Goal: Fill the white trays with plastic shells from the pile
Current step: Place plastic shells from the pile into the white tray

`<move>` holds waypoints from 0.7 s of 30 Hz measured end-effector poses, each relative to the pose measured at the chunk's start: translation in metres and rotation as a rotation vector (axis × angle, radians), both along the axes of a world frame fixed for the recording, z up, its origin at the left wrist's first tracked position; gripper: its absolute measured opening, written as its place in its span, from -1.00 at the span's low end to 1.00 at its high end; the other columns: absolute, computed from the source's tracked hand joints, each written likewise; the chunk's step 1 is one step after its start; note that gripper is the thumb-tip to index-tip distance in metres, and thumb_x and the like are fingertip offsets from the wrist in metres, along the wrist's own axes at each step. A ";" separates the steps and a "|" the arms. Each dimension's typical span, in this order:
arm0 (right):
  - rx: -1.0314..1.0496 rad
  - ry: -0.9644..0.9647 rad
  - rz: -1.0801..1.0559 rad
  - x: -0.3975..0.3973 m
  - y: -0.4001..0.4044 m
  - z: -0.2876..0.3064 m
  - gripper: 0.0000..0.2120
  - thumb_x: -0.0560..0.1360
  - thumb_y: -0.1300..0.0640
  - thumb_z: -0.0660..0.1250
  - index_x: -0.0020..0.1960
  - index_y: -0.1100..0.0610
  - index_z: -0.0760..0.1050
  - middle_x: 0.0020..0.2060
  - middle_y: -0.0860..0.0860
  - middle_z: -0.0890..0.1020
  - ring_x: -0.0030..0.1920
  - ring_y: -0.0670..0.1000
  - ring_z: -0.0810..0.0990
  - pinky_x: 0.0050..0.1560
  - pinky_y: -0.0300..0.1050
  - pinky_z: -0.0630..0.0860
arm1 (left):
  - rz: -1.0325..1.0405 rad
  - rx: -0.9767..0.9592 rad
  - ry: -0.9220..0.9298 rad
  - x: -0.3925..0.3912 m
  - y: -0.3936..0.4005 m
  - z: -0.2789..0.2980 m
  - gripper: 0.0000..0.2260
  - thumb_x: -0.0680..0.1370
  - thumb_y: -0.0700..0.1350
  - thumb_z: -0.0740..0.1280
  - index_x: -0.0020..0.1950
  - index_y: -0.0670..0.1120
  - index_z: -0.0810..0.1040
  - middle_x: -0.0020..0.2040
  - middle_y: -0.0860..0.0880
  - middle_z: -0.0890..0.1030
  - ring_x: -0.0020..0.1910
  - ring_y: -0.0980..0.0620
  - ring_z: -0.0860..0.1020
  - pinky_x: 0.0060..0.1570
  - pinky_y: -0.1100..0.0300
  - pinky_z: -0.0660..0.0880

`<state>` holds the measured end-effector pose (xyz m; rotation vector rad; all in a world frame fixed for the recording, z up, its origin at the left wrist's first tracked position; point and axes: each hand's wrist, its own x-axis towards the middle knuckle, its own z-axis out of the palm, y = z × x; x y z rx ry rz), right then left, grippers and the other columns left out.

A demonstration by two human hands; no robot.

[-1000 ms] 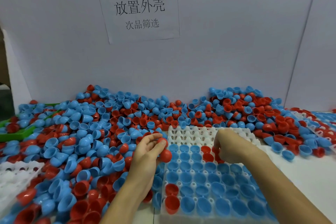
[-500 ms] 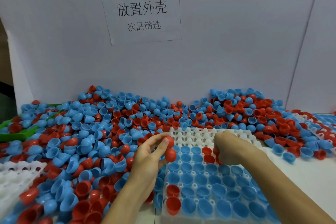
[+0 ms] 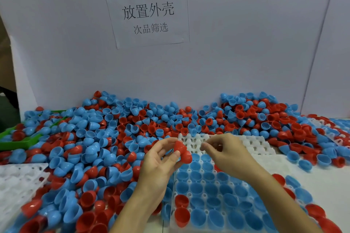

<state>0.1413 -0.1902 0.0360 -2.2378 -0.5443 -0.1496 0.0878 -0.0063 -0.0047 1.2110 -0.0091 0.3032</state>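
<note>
Left hand [image 3: 161, 159] pinches 2 red shells [image 3: 182, 152] at fingertips, apparently stock for placing | Right hand [image 3: 225, 152] loosely curled, holding nothing visible, just beside shells | White tray [image 3: 251, 144]: vacant cups beyond fingers, filled cups below | Pile [image 3: 106, 138] left of fingers.

- Left hand [image 3: 160, 159]: palm up, fingers curled, pinching red shells [image 3: 182, 152] between thumb and fingertips.
- Right hand [image 3: 225, 152]: raised just beside it, fingers loosely curled, thumb and forefinger near together, holding nothing visible.
- Both forearms bare.
</note>
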 end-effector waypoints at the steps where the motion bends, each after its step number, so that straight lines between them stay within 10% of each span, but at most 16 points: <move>1: 0.061 0.019 0.032 -0.005 0.006 -0.002 -0.73 0.61 0.01 0.30 -0.17 0.05 0.68 -0.52 -0.10 0.55 -0.52 -0.12 0.40 -0.43 -0.34 0.38 | 0.008 0.074 -0.020 -0.001 0.000 0.000 -0.75 0.55 -0.35 0.37 0.13 -0.07 0.65 0.08 -0.01 0.70 0.10 -0.02 0.68 0.03 0.14 0.62; 5: 0.184 0.142 0.108 -0.014 0.014 -0.007 -0.63 0.59 -0.14 0.28 -0.19 0.06 0.70 -0.54 -0.07 0.35 -0.51 -0.10 0.27 -0.46 -0.30 0.27 | 0.014 0.382 -0.123 -0.005 -0.001 0.003 -0.72 0.54 -0.33 0.41 0.14 0.00 0.65 0.12 0.08 0.69 0.18 0.12 0.62 0.20 0.22 0.54; 14: 0.298 0.256 0.092 -0.017 0.010 -0.012 -0.89 0.49 0.05 0.43 -0.15 -0.06 0.73 -0.29 -0.07 0.69 -0.36 -0.23 0.53 -0.24 -0.28 0.43 | -0.096 0.386 -0.191 -0.007 -0.002 0.004 -0.70 0.48 -0.37 0.47 0.07 -0.01 0.68 0.10 -0.01 0.71 0.21 0.06 0.63 0.15 0.25 0.55; 21: 0.368 0.138 0.165 -0.022 0.017 -0.017 -0.81 0.50 0.15 0.46 -0.12 -0.15 0.71 -0.24 0.08 0.68 -0.13 0.28 0.63 -0.06 0.20 0.61 | -0.065 0.154 0.003 -0.002 -0.005 0.002 -0.83 0.42 -0.06 0.47 0.00 0.04 0.73 0.01 -0.08 0.72 0.03 -0.10 0.70 -0.08 0.14 0.64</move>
